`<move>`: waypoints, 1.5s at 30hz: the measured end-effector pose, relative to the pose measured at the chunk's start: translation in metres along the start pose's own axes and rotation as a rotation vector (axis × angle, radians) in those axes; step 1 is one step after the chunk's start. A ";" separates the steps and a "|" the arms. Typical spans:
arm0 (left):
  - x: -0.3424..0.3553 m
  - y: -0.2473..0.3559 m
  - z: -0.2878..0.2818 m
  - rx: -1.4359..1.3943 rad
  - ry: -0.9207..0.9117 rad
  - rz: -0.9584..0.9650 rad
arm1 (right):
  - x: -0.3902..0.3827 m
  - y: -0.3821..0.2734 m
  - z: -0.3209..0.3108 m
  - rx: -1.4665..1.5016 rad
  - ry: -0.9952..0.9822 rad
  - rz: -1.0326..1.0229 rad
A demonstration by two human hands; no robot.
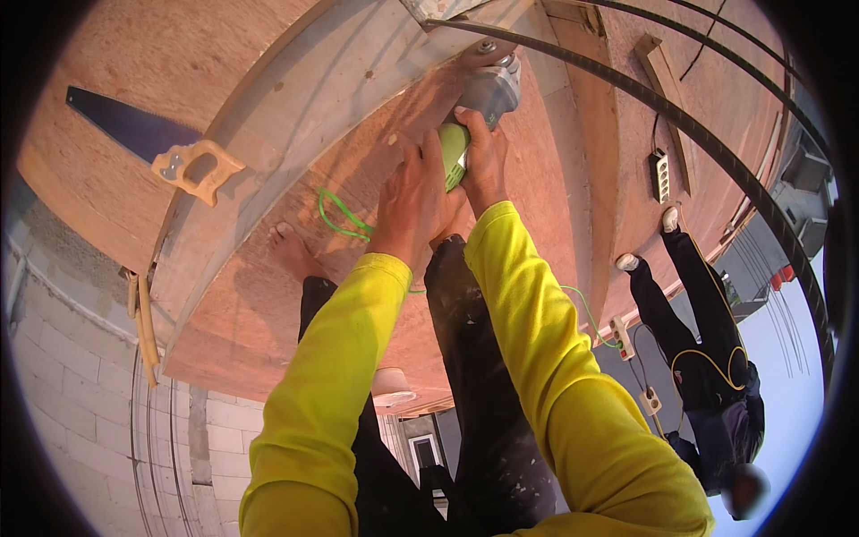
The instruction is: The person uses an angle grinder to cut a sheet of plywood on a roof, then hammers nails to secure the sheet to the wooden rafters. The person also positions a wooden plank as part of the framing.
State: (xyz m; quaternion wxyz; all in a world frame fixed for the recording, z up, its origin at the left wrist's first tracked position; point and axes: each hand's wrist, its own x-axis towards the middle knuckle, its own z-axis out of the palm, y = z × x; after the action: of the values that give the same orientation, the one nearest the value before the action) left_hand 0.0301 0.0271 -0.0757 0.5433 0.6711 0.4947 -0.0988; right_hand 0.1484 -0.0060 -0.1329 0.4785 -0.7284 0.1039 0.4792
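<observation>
Both arms, in yellow sleeves, reach up the middle of the view. My left hand [407, 197] and my right hand [486, 166] are closed around a green power tool [455, 148] with a grey metal head [490, 89], apparently an angle grinder. Its far end is at the edge of a pale curved board [364, 63] beside reddish plywood [555, 206]. My bare left foot [291, 246] stands on the plywood, near a loop of green cord [344, 219]. Part of the tool is hidden by my fingers.
A handsaw [192, 170] lies at left. Dark rebar [626, 82] arches across the upper right. Power strips [660, 174] with cords lie at right, where another person [707, 394] in dark clothes stands. Block wall [80, 358] shows lower left, beside wood offcuts [143, 322].
</observation>
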 end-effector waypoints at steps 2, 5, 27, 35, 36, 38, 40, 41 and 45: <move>0.005 -0.003 -0.004 0.071 0.020 0.021 | 0.003 0.001 0.007 0.003 0.012 0.021; 0.002 -0.020 -0.008 0.054 -0.030 0.037 | -0.001 0.018 0.012 0.039 0.052 0.038; -0.156 -0.086 -0.044 -0.098 -0.098 -0.180 | -0.145 0.107 0.049 -0.152 -0.032 0.118; -0.151 0.064 0.013 -0.365 -0.241 -0.210 | -0.147 -0.044 -0.067 -0.574 0.053 0.026; -0.143 0.075 0.021 -0.415 -0.283 -0.138 | -0.132 -0.056 -0.088 -0.509 0.022 0.055; -0.122 0.077 0.057 -0.435 -0.259 0.003 | -0.102 -0.075 -0.134 -0.460 -0.046 0.072; -0.087 0.078 0.069 -0.375 -0.203 0.049 | -0.063 -0.095 -0.175 -0.556 -0.099 0.047; -0.064 0.074 0.084 -0.290 -0.103 0.020 | -0.044 -0.103 -0.193 -0.637 -0.115 0.046; 0.026 0.033 0.129 0.116 0.332 0.058 | 0.002 -0.120 -0.257 -0.921 -0.193 0.014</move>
State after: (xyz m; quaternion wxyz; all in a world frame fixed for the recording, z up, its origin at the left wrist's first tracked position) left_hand 0.1206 -0.0631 -0.1225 0.4174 0.7222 0.5515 0.0007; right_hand 0.3760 -0.1478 -0.0417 0.1098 -0.8163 -0.1596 0.5441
